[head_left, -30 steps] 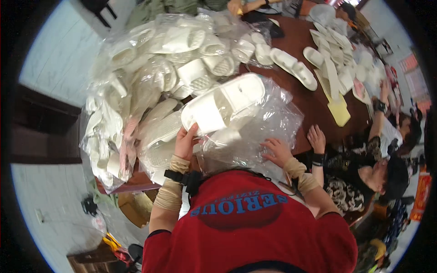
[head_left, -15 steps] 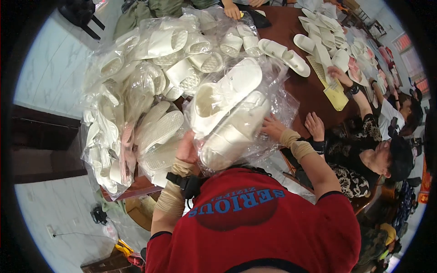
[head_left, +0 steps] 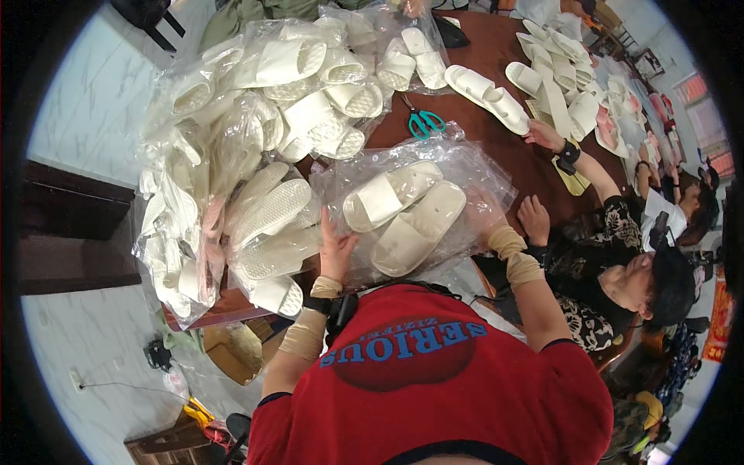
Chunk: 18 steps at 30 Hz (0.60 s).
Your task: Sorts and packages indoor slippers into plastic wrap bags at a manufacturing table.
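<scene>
A pair of white slippers lies side by side in a clear plastic bag (head_left: 484, 167) in front of me, the left slipper (head_left: 380, 203) a little farther off than the right slipper (head_left: 422, 232). My left hand (head_left: 337, 252) is at the bag's left edge, fingers apart and pointing away from me, holding nothing I can see. At the bag's right side is my right hand (head_left: 488, 213); clear film and blur hide its fingers, so their grip does not show. Scissors with teal handles (head_left: 425, 124) rest on the brown table (head_left: 473, 39) just beyond the bag.
Many bagged white slippers (head_left: 287, 66) are heaped to the left and far left. At the right, a co-worker's hand (head_left: 546, 136) touches an unbagged white slipper pair (head_left: 488, 99). More loose slippers (head_left: 554, 77) lie behind it. A cardboard box (head_left: 232, 353) stands below the table's left edge.
The bagged slippers have come down from a raised, tilted position to lie flatter. My left hand has come off them, fingers spreading. Scissors now show; the co-worker's hand has moved to the unbagged pair.
</scene>
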### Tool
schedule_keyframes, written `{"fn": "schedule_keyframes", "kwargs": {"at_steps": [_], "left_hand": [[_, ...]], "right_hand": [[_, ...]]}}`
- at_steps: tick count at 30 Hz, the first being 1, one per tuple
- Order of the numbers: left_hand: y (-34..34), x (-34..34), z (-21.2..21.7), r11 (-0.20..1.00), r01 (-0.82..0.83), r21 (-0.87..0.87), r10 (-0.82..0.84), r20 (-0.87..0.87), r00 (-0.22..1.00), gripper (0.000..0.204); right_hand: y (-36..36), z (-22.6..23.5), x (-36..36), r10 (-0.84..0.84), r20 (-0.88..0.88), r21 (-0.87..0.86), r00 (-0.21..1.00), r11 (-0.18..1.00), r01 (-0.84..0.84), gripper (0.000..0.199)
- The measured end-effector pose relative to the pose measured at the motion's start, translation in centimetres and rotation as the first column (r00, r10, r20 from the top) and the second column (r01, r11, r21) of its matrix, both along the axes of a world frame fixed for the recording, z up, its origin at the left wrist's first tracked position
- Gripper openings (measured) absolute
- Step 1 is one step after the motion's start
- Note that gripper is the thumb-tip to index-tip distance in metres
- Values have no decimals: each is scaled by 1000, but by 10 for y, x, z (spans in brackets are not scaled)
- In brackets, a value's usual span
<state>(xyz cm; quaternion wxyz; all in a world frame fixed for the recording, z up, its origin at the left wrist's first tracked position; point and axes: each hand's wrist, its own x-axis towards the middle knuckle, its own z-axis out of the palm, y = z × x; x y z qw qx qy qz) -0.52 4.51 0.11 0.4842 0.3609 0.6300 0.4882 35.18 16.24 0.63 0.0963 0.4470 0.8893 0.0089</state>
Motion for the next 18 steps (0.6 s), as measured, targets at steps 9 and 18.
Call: {"fn": "schedule_keyframes", "kwargs": {"at_steps": [9,18], "left_hand": [[-12,-4,6,877,447,-179,-314,-916,249,109],[-14,-4,3,852,457,-257,-357,-923,146,107]], "right_hand": [[20,18,42,-92,-96,86,991,991,100,31],[72,65,6,-591,-737,-531,326,806,260,17]]}}
